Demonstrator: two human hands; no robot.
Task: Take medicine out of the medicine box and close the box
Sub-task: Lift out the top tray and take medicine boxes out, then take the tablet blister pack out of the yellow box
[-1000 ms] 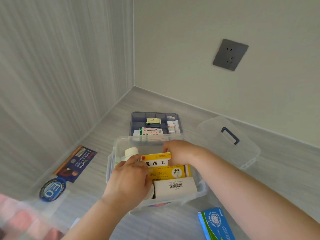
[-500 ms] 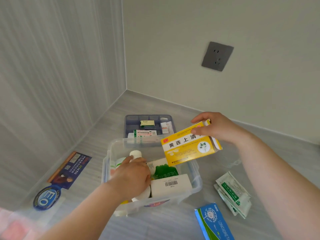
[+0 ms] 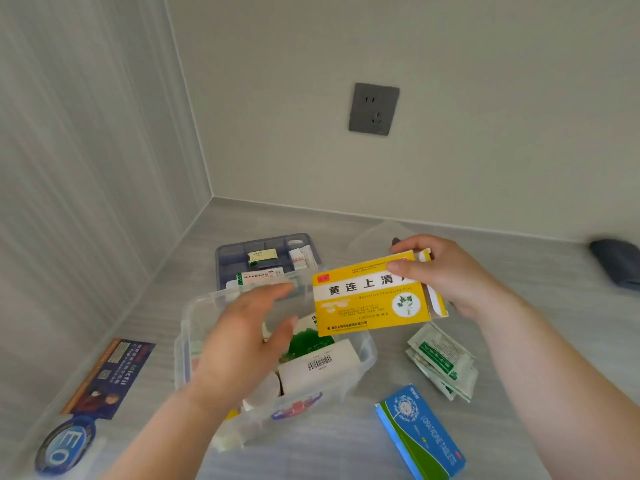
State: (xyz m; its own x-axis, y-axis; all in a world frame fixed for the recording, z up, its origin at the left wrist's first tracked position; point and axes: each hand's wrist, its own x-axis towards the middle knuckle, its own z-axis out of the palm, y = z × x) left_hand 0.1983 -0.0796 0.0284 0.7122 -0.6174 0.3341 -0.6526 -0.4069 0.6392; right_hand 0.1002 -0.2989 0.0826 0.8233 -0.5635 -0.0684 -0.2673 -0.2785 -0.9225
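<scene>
On a pale grey wood-grain surface (image 3: 346, 455) set in the corner of two light walls, a clear plastic medicine box (image 3: 185, 344) stands open at centre, packed with medicines. The left hand (image 3: 242, 344) hovers over the box's left half, fingers straight and loosely spread, gripping nothing. The right hand (image 3: 446, 275) holds a yellow cardboard medicine carton (image 3: 370, 299) in the air above the box's far right corner, clear of the contents. The thumb presses the printed front near the top right edge and the fingers curl round behind. The carton's right end flap hangs open.

Behind the box, just beyond its far wall, lies a blue-grey compartment tray (image 3: 225, 254) with a few small packets in its cells. A clear plastic lid (image 3: 363, 237) sits to the tray's right, largely hidden by the right hand. In the near right foreground a blue and green tablet carton (image 3: 422, 441) lies flat on the surface. Beyond it, a loose pile of green and white sachets (image 3: 443, 362) lies just beside the box's right wall.

Inside the box, a white carton with a barcode (image 3: 318, 365) rests against the near wall, with a green and white packet (image 3: 304, 341) behind it. A dark printed leaflet (image 3: 110, 375) and a round blue sticker (image 3: 65, 445) lie at the left, well apart from the box. A dark grey wall socket (image 3: 374, 109) is mounted on the far wall, and a dark grey object (image 3: 616, 265), too blurred to identify, sits at the right edge.
</scene>
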